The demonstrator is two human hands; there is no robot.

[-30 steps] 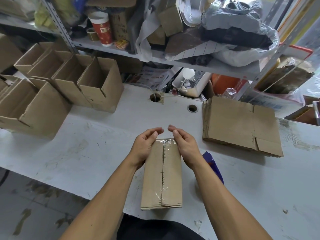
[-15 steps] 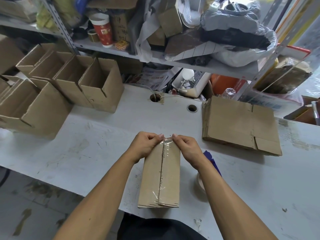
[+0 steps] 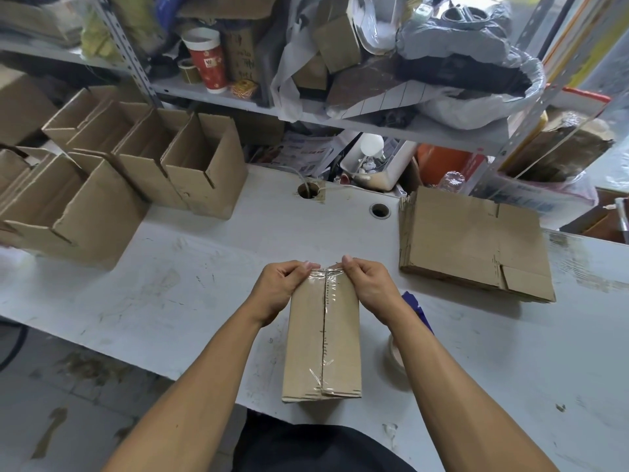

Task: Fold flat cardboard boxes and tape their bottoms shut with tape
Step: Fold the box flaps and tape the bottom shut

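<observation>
The left hand curls over the far left corner of the box, its grip closed on the cardboard edge, thumb tip pressed near the centre seam. The right hand mirrors it at the far right corner, fingers folded around the box end and thumb tip down by the seam. Between the two thumbs the clear tape wrinkles over the far edge and runs along the seam toward the person, shining again near the close end.

The box stands bottom up on the white surface, directly in front of the person, its near end at the surface's edge. Just right of it, partly hidden behind the right forearm, lie a roll of tape and a blue object whose form cannot be made out.

Farther right a stack of flat cardboard lies on the surface, well apart from the box. At the far left stand several folded open boxes in a row, openings up. Behind everything, a metal shelf carries bags, cardboard scraps and a red paper cup.
</observation>
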